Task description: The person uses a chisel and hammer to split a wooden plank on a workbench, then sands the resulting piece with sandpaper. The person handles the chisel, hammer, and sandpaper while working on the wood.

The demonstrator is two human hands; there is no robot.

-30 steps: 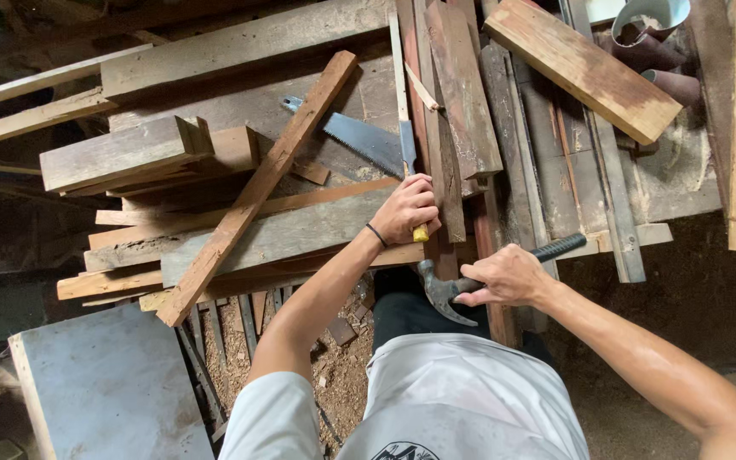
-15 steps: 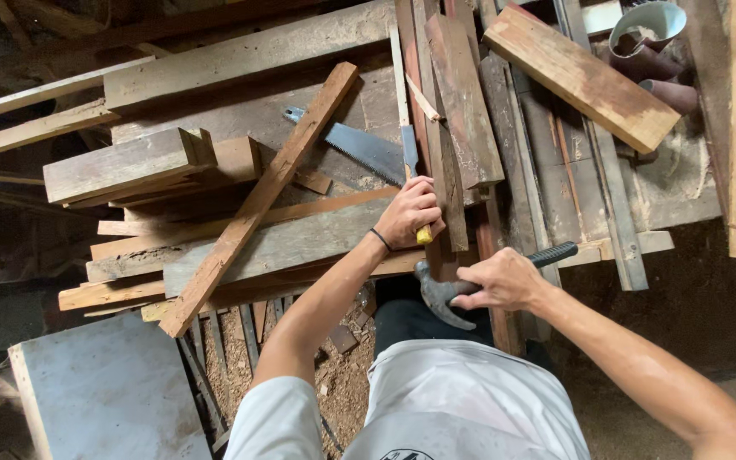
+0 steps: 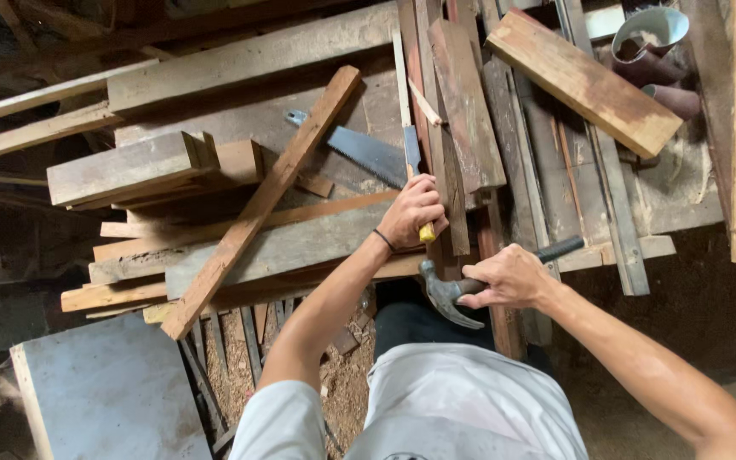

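Our left hand (image 3: pixel 415 213) is closed around a chisel with a yellow handle (image 3: pixel 427 232), its blade (image 3: pixel 412 152) lying flat along the dark plank (image 3: pixel 440 170) and pointing to the far side of the bench. Our right hand (image 3: pixel 508 277) grips a claw hammer (image 3: pixel 446 294) close up by the head, its dark handle (image 3: pixel 560 250) sticking out to the right. The hammer head sits just near of the chisel's butt, close but, as far as we can tell, not touching. A handsaw (image 3: pixel 359 153) lies to the left on the grey board (image 3: pixel 300 243). To drive well, we judge we should keep the chisel in line with the plank's grain, strike its butt squarely with short taps, and keep our left fingers below the striking end
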